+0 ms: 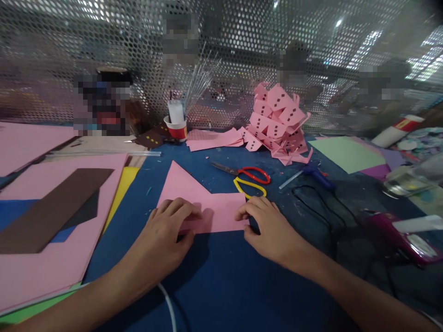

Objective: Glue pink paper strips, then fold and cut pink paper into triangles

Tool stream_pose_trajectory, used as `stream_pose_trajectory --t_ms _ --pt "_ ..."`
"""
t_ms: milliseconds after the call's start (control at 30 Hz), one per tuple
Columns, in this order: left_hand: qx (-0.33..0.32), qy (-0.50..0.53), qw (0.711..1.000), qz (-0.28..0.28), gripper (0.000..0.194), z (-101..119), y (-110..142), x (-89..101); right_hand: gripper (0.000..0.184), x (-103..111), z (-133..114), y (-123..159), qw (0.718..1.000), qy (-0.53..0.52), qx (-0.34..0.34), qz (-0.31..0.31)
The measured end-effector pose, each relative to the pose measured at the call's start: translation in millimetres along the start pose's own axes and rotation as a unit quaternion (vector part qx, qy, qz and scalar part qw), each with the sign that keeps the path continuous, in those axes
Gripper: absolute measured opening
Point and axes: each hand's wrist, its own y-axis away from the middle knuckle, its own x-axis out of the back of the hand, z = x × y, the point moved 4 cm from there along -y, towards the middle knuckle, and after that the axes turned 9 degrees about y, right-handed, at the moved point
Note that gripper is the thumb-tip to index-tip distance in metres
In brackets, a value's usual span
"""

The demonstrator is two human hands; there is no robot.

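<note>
A pink sheet of paper (224, 210) lies folded on the blue table, its left end rising to a slanted point. My left hand (169, 226) is over its left part, fingers bent on top and thumb at the near edge. At the right end, my right hand (270, 226) grips the paper's edge between curled fingers and thumb. Just beyond the paper rest scissors (242, 177) with one red and one yellow handle loop. Part of the sheet is hidden under my left hand.
Behind stand a heap of cut pink paper pieces (277, 122), pink strips (214, 138) and a paper cup (176, 128). A blue glue gun (320, 177) with its cord lies right, near a magenta device (403, 240). Large pink sheets (65, 272) cover the left.
</note>
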Motion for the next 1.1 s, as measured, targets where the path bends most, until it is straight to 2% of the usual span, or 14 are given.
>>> stream_pose_trajectory --t_ms 333,467,800,1100 --pt "0.061 0.053 0.997 0.003 0.027 -12.6 15.9 16.9 0.035 -1.7 5.0 0.6 1.000 -0.001 0.024 0.001" --pt "0.065 0.076 0.995 -0.005 0.025 -14.6 15.6 22.3 0.035 -1.8 4.9 1.1 1.000 0.005 0.020 0.002" --pt "0.081 0.042 0.996 0.019 0.018 -7.2 12.9 19.8 0.035 -3.1 6.5 1.1 0.998 0.030 0.047 0.006" --pt "0.068 0.087 0.994 -0.004 0.033 -13.4 13.9 27.3 0.035 -2.9 5.7 1.1 0.999 0.027 0.046 -0.002"
